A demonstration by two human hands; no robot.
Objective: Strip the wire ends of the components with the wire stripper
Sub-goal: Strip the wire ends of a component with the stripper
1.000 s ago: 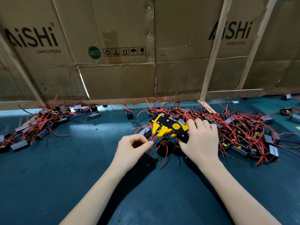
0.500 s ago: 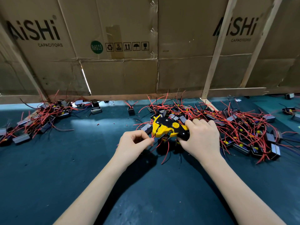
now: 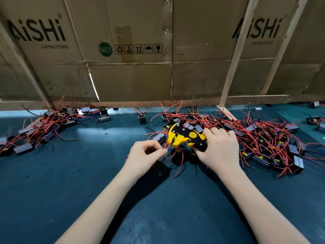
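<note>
My right hand grips the handles of a yellow and black wire stripper, whose jaws point left. Between thumb and finger my left hand pinches a thin red wire right at the jaws. That wire belongs to a small black component lying under the stripper, mostly hidden by the tool and my hands. More red wires trail from it toward me.
A big heap of black components with red wires lies to the right and behind the stripper. A smaller heap sits far left. One lone component stands at the back. Cardboard sheets on wooden battens wall off the green mat.
Both hands stay in place at the stripper. The left hand's pinch on the wire has shifted slightly at the jaws. The head camera has tilted a little.
</note>
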